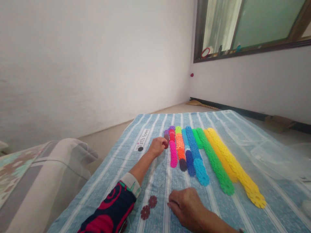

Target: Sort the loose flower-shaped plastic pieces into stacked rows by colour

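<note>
My left hand [157,145] reaches across the cloth with its fingers pinched on a brown snowflake disc [166,145], at the near end of a short purple and brown row. Nearer to me, my right hand [188,205] rests low over the cloth, its fingers curled together; whatever they hold, if anything, is hidden. Between my left sleeve and right hand lie two loose brown discs [149,207]. Overlapping rows of plastic discs spread to the right: a red and pink row [173,153], an orange row [180,142], a blue row [193,145], a green row [215,163] and a yellow row [236,165].
A blue striped cloth [116,168] covers the table. One black disc [140,149] lies by the printed label [143,139]. Clear plastic bags [269,158] sit along the right side. At left is a draped piece of furniture [55,174]; a wall stands behind.
</note>
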`<state>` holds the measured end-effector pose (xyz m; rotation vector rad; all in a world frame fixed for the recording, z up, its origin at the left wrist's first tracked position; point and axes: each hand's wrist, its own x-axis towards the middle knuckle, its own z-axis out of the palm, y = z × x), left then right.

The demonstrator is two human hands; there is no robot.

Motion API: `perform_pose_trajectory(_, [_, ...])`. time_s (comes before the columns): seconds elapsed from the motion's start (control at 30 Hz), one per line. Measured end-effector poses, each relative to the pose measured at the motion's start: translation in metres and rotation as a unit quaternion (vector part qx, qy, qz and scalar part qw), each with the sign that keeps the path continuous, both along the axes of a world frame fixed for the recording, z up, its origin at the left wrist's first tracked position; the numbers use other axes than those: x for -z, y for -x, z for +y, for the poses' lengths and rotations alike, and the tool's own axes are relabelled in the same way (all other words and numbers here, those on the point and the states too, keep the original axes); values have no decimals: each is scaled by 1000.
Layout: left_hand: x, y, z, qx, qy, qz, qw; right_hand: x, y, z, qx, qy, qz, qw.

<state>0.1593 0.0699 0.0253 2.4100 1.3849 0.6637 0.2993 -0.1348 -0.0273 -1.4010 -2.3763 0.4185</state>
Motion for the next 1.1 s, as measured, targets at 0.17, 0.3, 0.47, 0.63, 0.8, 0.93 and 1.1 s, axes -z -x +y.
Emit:
perform_pose_trajectory(0.17, [5,0,3,13,-19,40,999,4,0,1,3,-3,-1,1000])
perform_pose_trajectory(0.3, [7,0,0,24,-32,66,997,3,1,1,4,-1,-7,1000])
perform_pose_trajectory(0.47, [11,0,-1,23,-62,68,995,-3,1,0,1,1,-13,1000])
perform_pose_trajectory(0.63, [14,1,-1,34,-67,54,996,-9,1,0,1,10,-26,1000])
perform_pose_trajectory(0.8, [15,2,-2,31,-68,47,996,-13,1,0,2,26,-37,999])
perform_pose_trajectory(0.93, [18,5,-1,8,-73,35,997,-13,1,-1,3,36,-36,999])
perform_pose_trajectory(1.1, [17,15,-3,-21,-73,42,996,-15,1,-1,5,45,-43,998])
